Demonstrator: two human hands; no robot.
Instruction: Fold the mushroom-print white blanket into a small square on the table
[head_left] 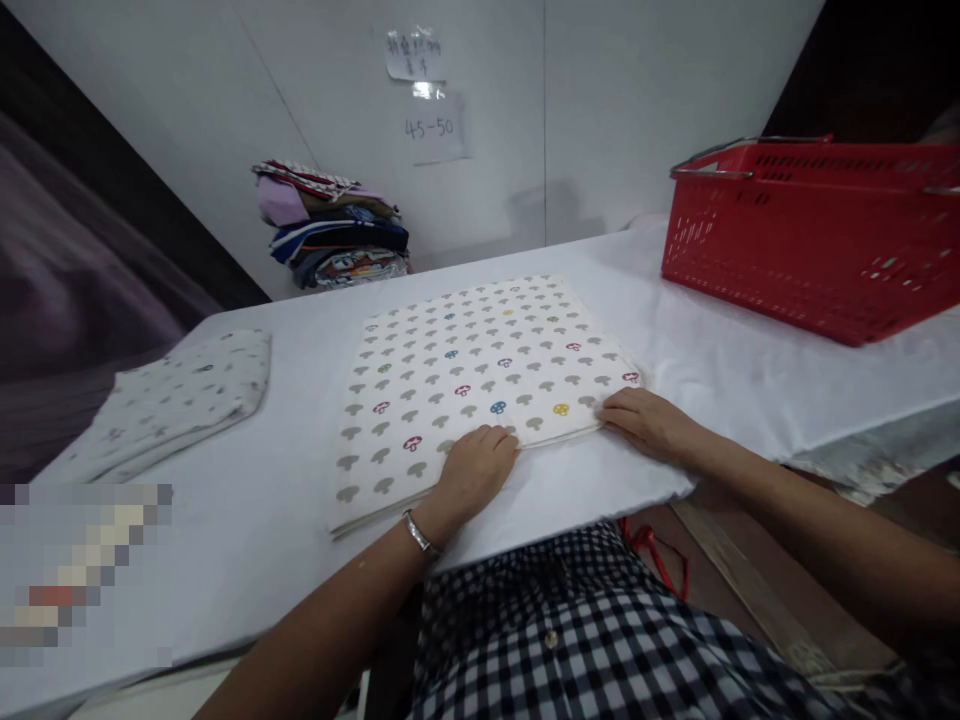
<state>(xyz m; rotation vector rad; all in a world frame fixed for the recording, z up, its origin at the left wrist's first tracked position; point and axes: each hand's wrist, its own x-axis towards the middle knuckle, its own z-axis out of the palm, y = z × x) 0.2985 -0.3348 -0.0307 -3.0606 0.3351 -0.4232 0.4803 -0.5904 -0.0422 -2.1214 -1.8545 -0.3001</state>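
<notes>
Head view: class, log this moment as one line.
mushroom cloth: flat on table; left hand: on its near edge; right hand: on its near right corner; basket: right of cloth

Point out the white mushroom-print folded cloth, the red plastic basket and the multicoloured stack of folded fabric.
White mushroom-print folded cloth [486, 370]: head view, middle of its top face.
Red plastic basket [780, 250]: head view, its outer side wall.
Multicoloured stack of folded fabric [337, 232]: head view, middle of its front.

Workshop-like textile room, mushroom-print cloth [480, 370] on a white-draped worktop [300, 430], pile of folded fabrics [337, 228], handwritten notes [435, 142] on a pale panelled wall [622, 90], red shop-style basket [810, 245]
</notes>
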